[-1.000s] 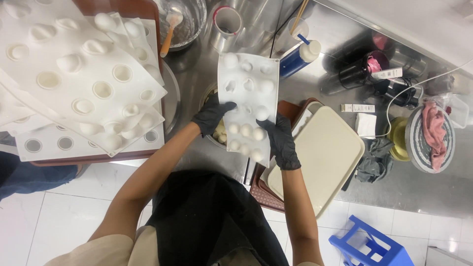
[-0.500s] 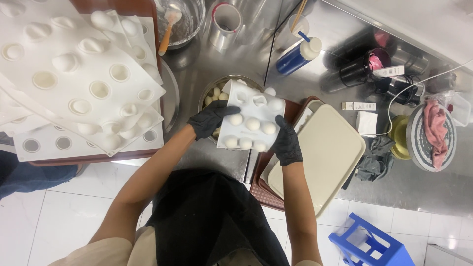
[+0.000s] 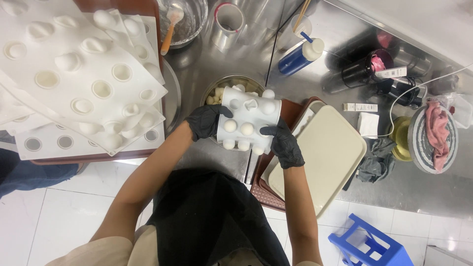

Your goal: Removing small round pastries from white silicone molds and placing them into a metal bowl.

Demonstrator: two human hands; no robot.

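Stainless steel covers the desk (image 3: 221, 64), which stands over a pale tiled floor (image 3: 59, 212). Both hands wear black gloves and are clamped on one white mould (image 3: 248, 119): the left hand (image 3: 204, 121) grips its left edge, the right hand (image 3: 283, 141) its lower right corner. The mould is bent and held bumps-up just above a metal bowl (image 3: 235, 82), which it largely hides.

Small white balls (image 3: 214, 96) already lie in the bowl at its left rim, so some pieces look to be out. Most of the mould's rounded cups still bulge, though one or two near its top look pushed in; whether the bulging ones are full cannot be told from this side. By that reading the emptying of this mould is under way, not finished.

Left of the hands, a brown tray (image 3: 88, 158) carries a stack of other white moulds (image 3: 74, 74), several cups pushed in, several still domed. Right of the hands lies a cream tray (image 3: 330, 152) with nothing visible in it, resting on a darker one. Further back stand a second metal bowl (image 3: 189, 19) holding an orange-handled spatula (image 3: 170, 24), a metal cup (image 3: 229, 19) and a blue squeeze bottle (image 3: 298, 55). A blue stool (image 3: 369, 246) sits on the floor.
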